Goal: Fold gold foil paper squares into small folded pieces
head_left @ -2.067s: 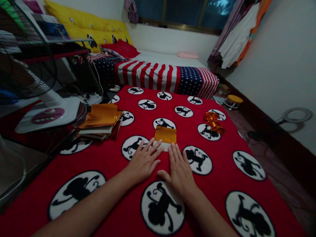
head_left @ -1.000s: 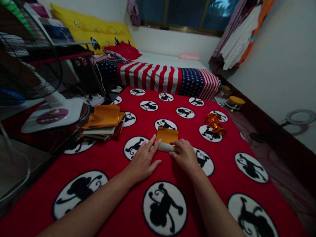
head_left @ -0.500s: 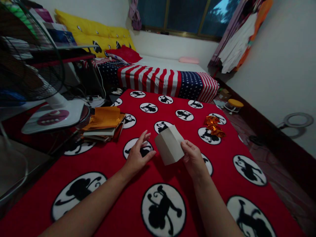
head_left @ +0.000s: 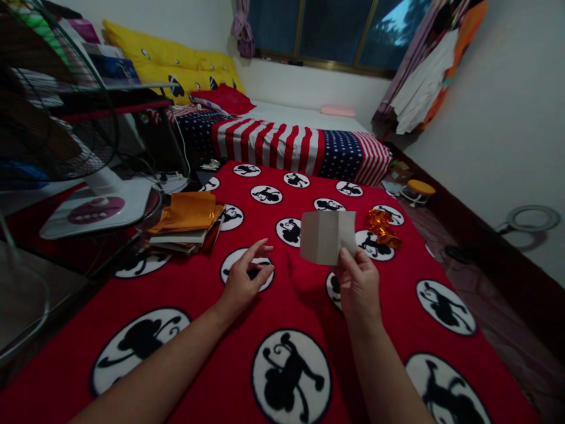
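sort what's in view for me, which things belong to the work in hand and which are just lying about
In the work:
creased rectangular grey paper, in the right hand
probably the stack of orange and off-white papers
perhaps the crumpled shiny orange foil

Lying about, it seems:
white fan base with pink panel
round yellow-topped stool
red fabric pillow
flat pink cushion

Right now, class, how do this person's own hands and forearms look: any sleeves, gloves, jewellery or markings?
The left hand and right hand are ungloved. The left forearm and right forearm show no sleeves and narrow toward the wrists. No watch, bracelet, ring or marking is visible; nail details are too small to tell.
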`<state>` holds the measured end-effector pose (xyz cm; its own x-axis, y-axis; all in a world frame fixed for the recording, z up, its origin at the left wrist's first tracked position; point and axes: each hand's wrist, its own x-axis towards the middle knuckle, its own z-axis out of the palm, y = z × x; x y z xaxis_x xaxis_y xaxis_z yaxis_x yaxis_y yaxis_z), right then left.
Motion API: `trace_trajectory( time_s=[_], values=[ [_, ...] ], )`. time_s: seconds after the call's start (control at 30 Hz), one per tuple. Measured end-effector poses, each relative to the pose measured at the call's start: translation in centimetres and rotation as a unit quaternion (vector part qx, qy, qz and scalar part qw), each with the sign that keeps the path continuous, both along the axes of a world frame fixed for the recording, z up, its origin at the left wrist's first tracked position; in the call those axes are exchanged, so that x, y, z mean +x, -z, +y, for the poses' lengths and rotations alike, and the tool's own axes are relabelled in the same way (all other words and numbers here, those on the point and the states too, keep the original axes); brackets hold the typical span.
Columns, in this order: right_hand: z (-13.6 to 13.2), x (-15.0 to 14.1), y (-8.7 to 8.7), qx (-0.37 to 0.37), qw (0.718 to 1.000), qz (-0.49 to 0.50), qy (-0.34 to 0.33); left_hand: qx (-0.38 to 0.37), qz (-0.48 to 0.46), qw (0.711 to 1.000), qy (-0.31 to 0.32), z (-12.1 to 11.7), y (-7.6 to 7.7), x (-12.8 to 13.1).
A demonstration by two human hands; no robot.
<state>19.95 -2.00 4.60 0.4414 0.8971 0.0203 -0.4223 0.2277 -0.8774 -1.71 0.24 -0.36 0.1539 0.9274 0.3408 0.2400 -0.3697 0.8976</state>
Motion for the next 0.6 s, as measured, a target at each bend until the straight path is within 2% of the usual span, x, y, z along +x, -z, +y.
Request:
trace_trajectory(
  time_s=[0.1,0.17,0.3,0.4,0.6],
  values=[
    [-0.3,-0.8,-0.8,0.021,0.998,-0.020,0.063,0.034,0.032,0.999,0.019,-0.5,-0.4,0.2],
    [-0.6,-2.1,-0.8,0.008,0.998,-0.005,0.056,0.076,0.065,0.995,0.027,-0.9,-0.7,0.5],
    [-1.6,-5.7,0.3,-0.043,0.999,0.028,-0.009,0.147,0.130,0.980,0.031,-1.5,-1.2,1.0],
    [-2.4,-7.6,1.4,-0.052,0.996,0.029,-0.064,0.171,0.131,0.975,0.048,-1.5,-1.2,1.2],
    [-3.1,-8.6,2.3,-0.054,0.989,0.041,-0.128,0.192,0.081,0.977,0.037,-0.8,-0.8,1.0]
  ],
)
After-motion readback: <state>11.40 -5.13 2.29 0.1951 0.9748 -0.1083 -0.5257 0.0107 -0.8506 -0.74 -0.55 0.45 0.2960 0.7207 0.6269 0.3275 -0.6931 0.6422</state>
